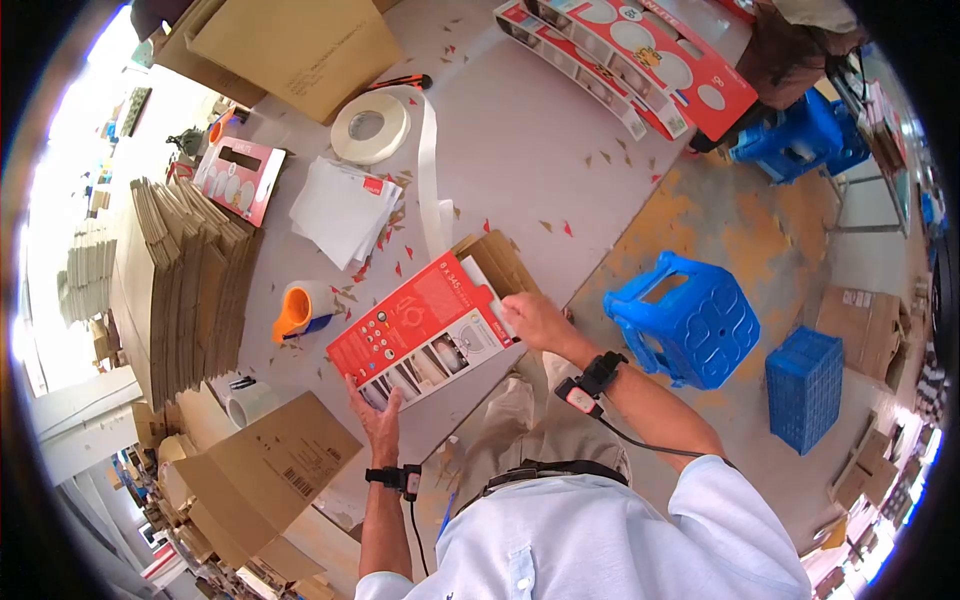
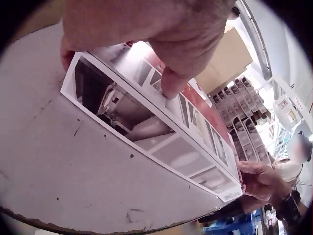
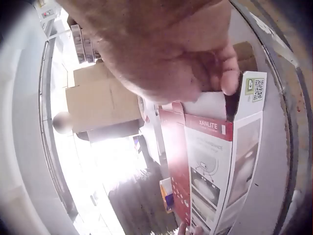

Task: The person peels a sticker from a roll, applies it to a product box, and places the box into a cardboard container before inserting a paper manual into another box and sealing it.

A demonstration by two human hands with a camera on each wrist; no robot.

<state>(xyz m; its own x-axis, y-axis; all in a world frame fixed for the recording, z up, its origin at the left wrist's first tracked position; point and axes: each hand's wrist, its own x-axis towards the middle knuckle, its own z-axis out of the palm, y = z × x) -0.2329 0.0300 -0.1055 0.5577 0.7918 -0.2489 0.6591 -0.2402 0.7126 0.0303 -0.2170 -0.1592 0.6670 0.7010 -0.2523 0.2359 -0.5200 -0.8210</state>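
Note:
A red and white printed box point(image 1: 420, 325) lies slanted at the table's near edge, its right end open with flaps raised. My left hand point(image 1: 378, 415) grips its lower left end, thumb on the picture side; the left wrist view shows this hand point(image 2: 146, 34) over the box point(image 2: 161, 132). At the open end, my right hand point(image 1: 540, 325) pinches a white flap. In the right wrist view the hand point(image 3: 171, 58) has its fingers curled at the opening of the box point(image 3: 210, 161), partly hiding the flap. Brown cardboard point(image 1: 500, 262) stands behind that end.
Behind the box lie white papers point(image 1: 342, 212), a tape roll point(image 1: 370, 128) and a cutter point(image 1: 400, 82). An orange tape dispenser point(image 1: 295, 310) and stacked cardboard point(image 1: 185, 290) are at the left. Flat red packaging point(image 1: 640, 60) lies far right; a blue stool point(image 1: 690, 325) stands beside the table.

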